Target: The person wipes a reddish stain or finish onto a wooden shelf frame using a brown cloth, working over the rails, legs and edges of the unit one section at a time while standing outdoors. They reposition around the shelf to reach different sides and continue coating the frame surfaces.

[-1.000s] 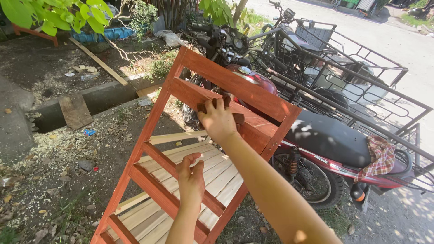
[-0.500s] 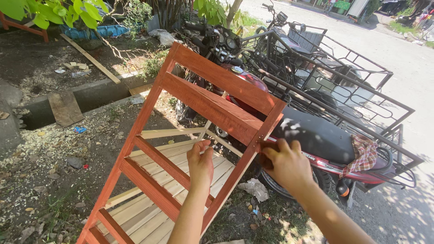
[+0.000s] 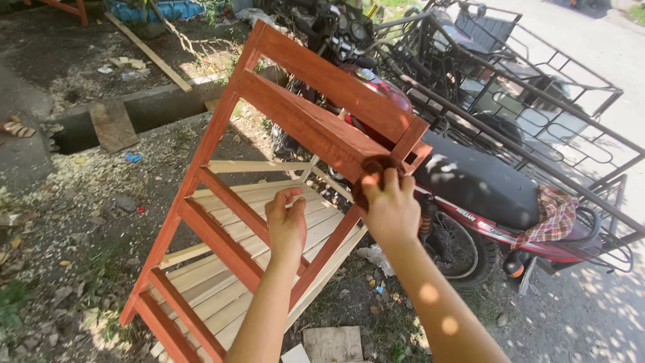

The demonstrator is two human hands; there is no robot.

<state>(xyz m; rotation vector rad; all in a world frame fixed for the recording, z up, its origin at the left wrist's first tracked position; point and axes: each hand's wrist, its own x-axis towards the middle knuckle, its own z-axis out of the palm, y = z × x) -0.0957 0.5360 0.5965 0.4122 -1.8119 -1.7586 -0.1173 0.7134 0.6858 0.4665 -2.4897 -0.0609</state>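
Nearest the camera, two bare forearms reach up from the bottom edge. The left hand [image 3: 285, 225] hangs in front of the middle of an orange-red painted wooden rack [image 3: 295, 128], its fingers curled in toward the palm in a loose fist; whether they pinch anything cannot be told, and the hand looks close to one of the slanted slats without clearly gripping it. The right hand [image 3: 390, 205] is higher and further right, at the rack's right-hand upright, with its fingers closed over a dark brownish rag or pad [image 3: 376, 168] pressed against the painted wood just under the top shelf board.

The rack itself leans tilted, its foot low on the left and its top rising toward the upper right. Behind its open frame lies a second, unpainted pale wood slatted piece [image 3: 222, 269], resting on the ground. A flat scrap of cardboard [image 3: 332, 344] lies on the dirt near the bottom edge.

Beyond the rack stands a red motorcycle [image 3: 484, 195] with a black seat, a checked cloth [image 3: 554, 215] draped at its rear, and a black metal sidecar frame [image 3: 537, 101] beside it. Farther left, a concrete drain channel [image 3: 134, 114] crosses the littered ground.
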